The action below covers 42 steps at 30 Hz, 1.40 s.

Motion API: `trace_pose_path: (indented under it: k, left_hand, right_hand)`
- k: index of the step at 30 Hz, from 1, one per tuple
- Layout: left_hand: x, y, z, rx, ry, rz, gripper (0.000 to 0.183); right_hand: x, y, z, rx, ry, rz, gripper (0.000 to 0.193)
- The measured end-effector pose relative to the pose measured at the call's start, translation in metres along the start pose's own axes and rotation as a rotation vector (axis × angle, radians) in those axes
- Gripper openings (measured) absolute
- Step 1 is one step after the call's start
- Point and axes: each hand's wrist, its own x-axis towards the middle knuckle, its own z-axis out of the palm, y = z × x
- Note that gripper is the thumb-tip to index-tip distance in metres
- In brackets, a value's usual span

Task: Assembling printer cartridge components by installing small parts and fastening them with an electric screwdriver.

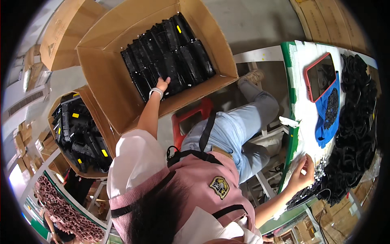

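My left hand (163, 84), with a pale band at the wrist, reaches into a large open cardboard box (109, 77). Its fingers close on the near end of a black plastic part (151, 75), one of several long parts packed side by side in rows. On the right, my right hand (305, 173) is above the white worktable (302, 122), thumb and fingertips pinched together. Whatever they hold, if anything, is too small to make out. Small white and dark pieces (320, 171) lie scattered beside that hand.
A red-edged phone (321, 77) rests by a blue cloth (325, 130) bearing tiny black pieces. Black curved parts (357, 110) are heaped along the table's far side. Another carton (81, 134) of black parts stands at left, and a red stool (176, 126) is beneath me.
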Motion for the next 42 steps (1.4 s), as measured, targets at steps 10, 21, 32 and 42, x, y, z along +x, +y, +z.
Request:
trace_pose_path:
  k: [10,21,32,42]
  left_hand:
    - [-0.023,0.039,0.075,0.372,-0.96,0.087,0.036]
    - [-0.081,0.191,0.009,0.122,-0.514,0.151,0.018]
    - [-0.405,0.552,0.066,-0.283,-0.649,1.237,0.021]
    - [-0.663,0.646,0.3,0.275,-0.444,2.121,0.047]
  right_hand:
    - [0.0,-0.003,-0.01,-0.061,0.063,0.026,0.011]
    - [0.008,0.017,-0.001,0.313,0.095,-0.024,0.006]
    - [-0.024,0.049,-0.008,0.562,0.157,-0.151,0.014]
    - [-0.036,0.051,0.001,0.475,0.315,-0.256,0.01]
